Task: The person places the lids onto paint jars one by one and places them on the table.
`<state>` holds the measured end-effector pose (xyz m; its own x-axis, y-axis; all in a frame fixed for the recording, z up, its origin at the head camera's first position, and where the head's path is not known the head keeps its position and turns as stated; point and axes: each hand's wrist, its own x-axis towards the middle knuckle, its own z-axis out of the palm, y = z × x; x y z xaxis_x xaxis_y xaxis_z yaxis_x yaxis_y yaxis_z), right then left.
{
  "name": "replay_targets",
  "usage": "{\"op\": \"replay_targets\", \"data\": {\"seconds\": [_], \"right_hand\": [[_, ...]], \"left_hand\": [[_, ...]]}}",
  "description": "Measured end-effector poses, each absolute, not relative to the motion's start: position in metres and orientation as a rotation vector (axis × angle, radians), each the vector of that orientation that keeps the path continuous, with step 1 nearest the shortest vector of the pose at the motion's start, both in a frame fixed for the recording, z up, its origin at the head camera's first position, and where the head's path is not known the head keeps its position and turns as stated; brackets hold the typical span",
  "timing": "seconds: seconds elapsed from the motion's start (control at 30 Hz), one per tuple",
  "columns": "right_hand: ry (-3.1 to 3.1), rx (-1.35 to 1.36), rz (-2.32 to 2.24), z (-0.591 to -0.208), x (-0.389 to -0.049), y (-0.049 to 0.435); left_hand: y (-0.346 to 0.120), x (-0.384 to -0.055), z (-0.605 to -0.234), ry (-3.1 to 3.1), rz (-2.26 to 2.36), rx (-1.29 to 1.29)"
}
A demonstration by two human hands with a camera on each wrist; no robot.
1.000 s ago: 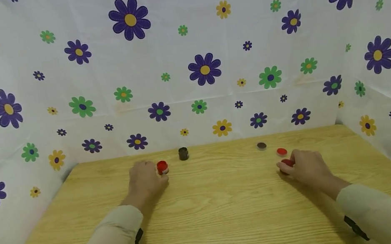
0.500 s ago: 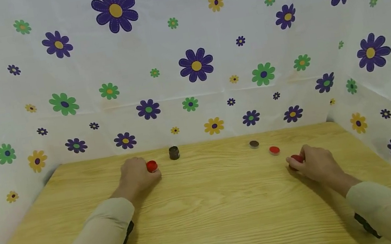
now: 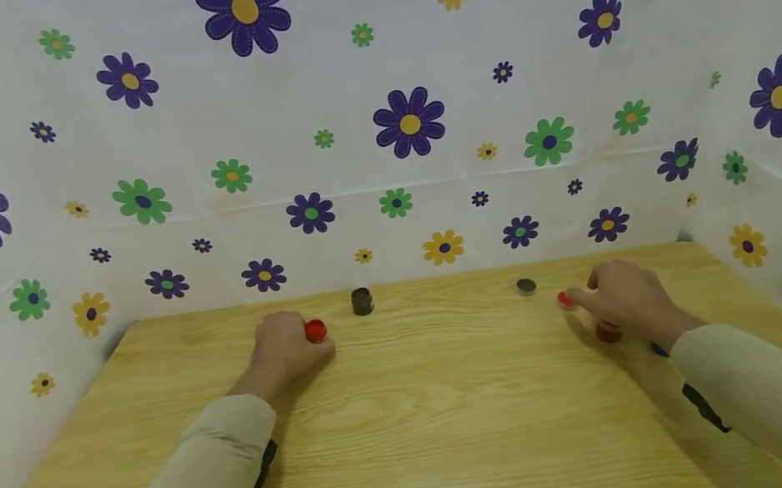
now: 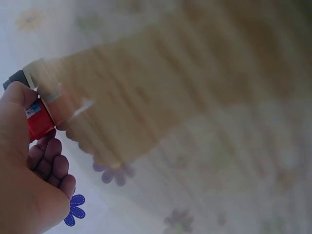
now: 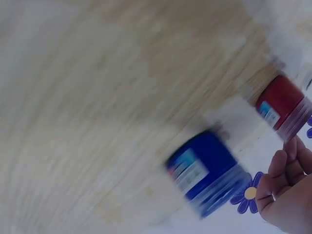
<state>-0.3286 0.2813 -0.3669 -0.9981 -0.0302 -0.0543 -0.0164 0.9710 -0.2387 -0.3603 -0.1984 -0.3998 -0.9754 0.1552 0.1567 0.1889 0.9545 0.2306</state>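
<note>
The fingers of the left hand (image 3: 283, 346) grip the red jar (image 3: 315, 330) around its side, thumb on the label. This side hold leaves the jar's mouth uncovered and probably steadies it.

At right, the thumb of the right hand (image 3: 627, 300) meets the red lid (image 3: 565, 300); whether the fingers pinch it cannot be told. The lid lies low and flat, which likely calls for an edge approach.

Just beyond the left grip, slightly right and far, the dark jar (image 3: 363, 302) stands upright, apart from the hand. The dark lid (image 3: 526, 286) lies left and far of the red lid. The dark red jar (image 3: 607, 330) and blue jar (image 5: 207, 165) stand on the near side of the right hand, on the wood-grain surface (image 3: 418, 425).
</note>
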Motion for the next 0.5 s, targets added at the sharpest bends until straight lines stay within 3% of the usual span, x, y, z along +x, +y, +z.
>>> {"op": "replay_targets", "data": {"seconds": [0.5], "right_hand": [[2.958, 0.019, -0.347, -0.377, -0.343, 0.259]], "left_hand": [[-0.204, -0.343, -0.402, -2.973, -0.549, -0.28]]}}
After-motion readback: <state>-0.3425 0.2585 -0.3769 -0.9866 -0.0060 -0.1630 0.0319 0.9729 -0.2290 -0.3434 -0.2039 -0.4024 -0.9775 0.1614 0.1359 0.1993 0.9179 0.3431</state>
